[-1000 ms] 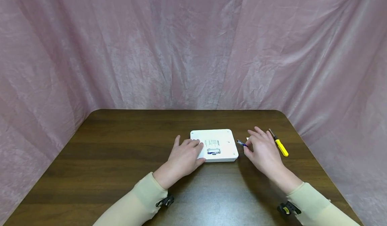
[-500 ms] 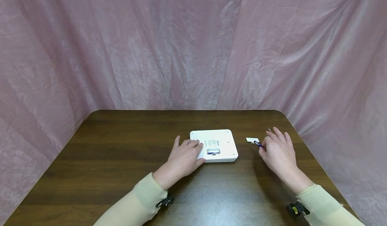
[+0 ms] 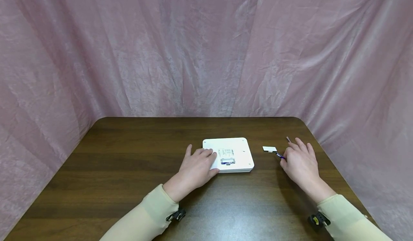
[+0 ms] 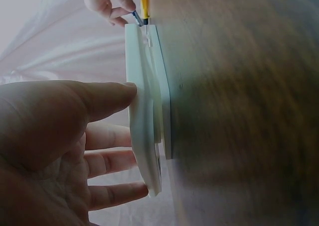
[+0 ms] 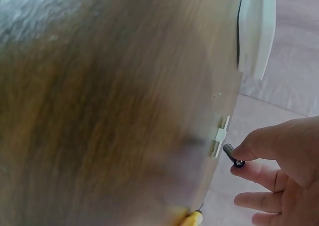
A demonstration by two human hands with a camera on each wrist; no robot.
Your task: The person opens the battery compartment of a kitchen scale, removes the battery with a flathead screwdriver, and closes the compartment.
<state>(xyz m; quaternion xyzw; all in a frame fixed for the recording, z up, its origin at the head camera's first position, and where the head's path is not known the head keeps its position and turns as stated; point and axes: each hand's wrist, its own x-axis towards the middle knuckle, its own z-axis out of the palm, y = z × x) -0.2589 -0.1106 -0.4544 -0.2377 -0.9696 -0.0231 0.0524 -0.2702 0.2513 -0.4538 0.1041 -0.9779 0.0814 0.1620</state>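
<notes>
A white kitchen scale (image 3: 237, 164) lies face down on the table, its label and small battery compartment (image 3: 228, 161) facing up. The compartment has no lid on it; something silvery and blue shows inside. My left hand (image 3: 196, 165) rests on the scale's left side with fingers extended, the thumb at its near edge (image 4: 133, 94). Off to the right, my right hand (image 3: 300, 164) pinches a small dark blue and silver battery (image 5: 233, 155) between thumb and forefinger, low over the table. Just left of that battery lies the white battery cover (image 3: 269, 149).
Beyond my right hand shows the metal tip of a screwdriver (image 3: 288, 139); its yellow handle (image 4: 144, 4) appears in the left wrist view. The brown wooden table (image 3: 129, 155) ends at a pink curtain (image 3: 206, 54) behind it.
The right hand has moved rightward with the battery, away from the scale, uncovering the white cover and hiding the screwdriver's handle in the head view. My left hand stays in place.
</notes>
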